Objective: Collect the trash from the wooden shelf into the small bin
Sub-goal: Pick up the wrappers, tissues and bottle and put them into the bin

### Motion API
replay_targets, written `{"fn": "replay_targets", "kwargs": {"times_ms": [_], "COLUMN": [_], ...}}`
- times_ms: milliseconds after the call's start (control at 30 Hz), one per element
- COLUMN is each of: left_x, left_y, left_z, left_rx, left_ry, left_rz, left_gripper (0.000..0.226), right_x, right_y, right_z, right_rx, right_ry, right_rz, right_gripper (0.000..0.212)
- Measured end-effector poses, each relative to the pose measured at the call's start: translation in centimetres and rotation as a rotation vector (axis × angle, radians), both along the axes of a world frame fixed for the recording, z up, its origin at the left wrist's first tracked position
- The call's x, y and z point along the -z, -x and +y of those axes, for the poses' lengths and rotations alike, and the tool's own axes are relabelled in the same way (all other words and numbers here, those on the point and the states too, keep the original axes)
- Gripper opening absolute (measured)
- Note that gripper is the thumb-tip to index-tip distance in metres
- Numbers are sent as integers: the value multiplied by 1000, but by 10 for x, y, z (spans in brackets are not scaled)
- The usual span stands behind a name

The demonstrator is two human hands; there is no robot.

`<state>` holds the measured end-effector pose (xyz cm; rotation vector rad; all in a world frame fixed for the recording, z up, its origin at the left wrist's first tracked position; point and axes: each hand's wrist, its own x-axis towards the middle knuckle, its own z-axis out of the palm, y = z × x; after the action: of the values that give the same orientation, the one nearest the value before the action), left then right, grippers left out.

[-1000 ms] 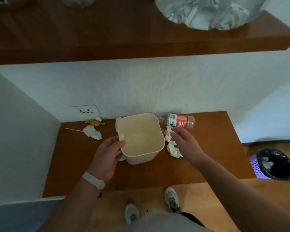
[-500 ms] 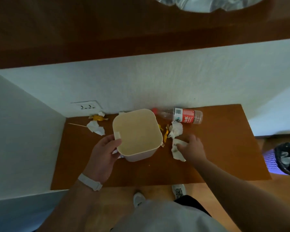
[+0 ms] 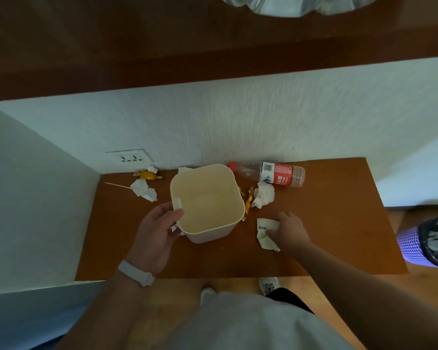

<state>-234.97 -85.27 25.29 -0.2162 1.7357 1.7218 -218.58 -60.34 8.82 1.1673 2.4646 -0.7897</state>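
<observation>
Small bin (image 3: 208, 203) stands upright on wooden shelf (image 3: 339, 223), abt centre-left. Left hand (image 3: 157, 233) at bin's left wall, thumb over rim. Bottle (image 3: 271, 174) lies on its side behind & right of bin, by wall, cap toward bin. Crumpled tissue (image 3: 263, 195) just in front of bottle; wrapper (image 3: 248, 199) btwn tissue & bin. Paper scrap (image 3: 266, 233) right of bin, nearer shelf front, under right hand (image 3: 288, 231). Left of bin: tissue pieces (image 3: 143, 189), stick (image 3: 119, 185), candy (image 3: 147, 175) near wall. Outlet (image 3: 129, 157) on wall above them. Floor basket (image 3: 425, 243) far right, off shelf.

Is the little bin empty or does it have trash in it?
Empty. The small bin shows only its bare cream floor, and the tissues and bottle lie outside on the shelf.
</observation>
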Motion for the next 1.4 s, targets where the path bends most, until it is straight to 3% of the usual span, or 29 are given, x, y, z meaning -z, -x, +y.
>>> {"fn": "replay_targets", "kwargs": {"times_ms": [133, 333, 567, 700, 933, 1033, 1200, 1400], "left_x": [0, 2, 10, 14, 14, 13, 9, 4], "left_y": [0, 4, 6, 3, -2, -1, 2, 4], "left_z": [0, 3, 11, 18, 22, 21, 18, 13], "left_rx": [9, 28, 80, 121, 175, 176, 148, 86], "left_ry": [-3, -16, 1, 22, 25, 45, 41, 52], "left_rz": [7, 26, 85, 117, 106, 116, 124, 133], "left_gripper": [17, 22, 12, 9, 12, 15, 16, 27], "right_x": [-10, -51, -150, -191, -190, -183, -177, -146], "right_y": [0, -5, 2, 15, 36, 40, 37, 35], "right_z": [-4, -4, 0, -8, -37, -41, -38, -12], "right_rx": [78, 211, 403, 438, 207, 140, 52, 100], "right_ry": [97, 208, 241, 256, 268, 259, 320, 277], "right_rz": [52, 189, 666, 824, 649, 568, 617, 629], "right_gripper": [16, 24, 13, 14, 18, 31, 40, 16]}}
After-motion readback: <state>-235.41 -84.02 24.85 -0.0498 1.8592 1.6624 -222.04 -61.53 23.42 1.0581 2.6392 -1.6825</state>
